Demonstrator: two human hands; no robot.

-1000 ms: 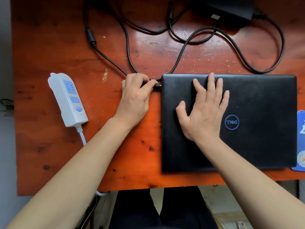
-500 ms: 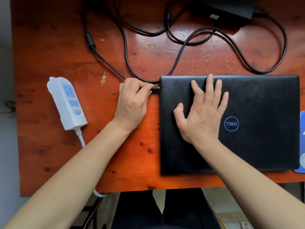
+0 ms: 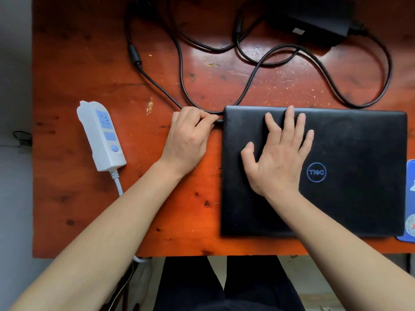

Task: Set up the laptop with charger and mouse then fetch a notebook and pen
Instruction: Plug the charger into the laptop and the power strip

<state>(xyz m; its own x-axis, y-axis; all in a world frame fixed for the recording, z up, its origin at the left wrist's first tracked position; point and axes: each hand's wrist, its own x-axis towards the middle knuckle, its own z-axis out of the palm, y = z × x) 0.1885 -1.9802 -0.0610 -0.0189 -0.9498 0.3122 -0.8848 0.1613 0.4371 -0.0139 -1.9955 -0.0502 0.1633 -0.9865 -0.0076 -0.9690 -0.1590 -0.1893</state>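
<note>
Evidently charging came first: left hand (image 3: 187,140) fingers pinched the charger plug (image 3: 218,120) at the laptop (image 3: 336,198) edge beside the right hand (image 3: 277,158), whose spread fingers steadied the lid; seating needed a straight push.

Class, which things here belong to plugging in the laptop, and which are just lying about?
Job: laptop, plug pinched by left hand, cable, brick, right hand flat on laptop.
Lying about: power strip, untouched; blue pad at right edge.

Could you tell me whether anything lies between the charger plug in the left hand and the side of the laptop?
Nothing visible does. The left hand pinches the charger plug right at the left edge of the laptop; the port itself cannot be seen.
</note>
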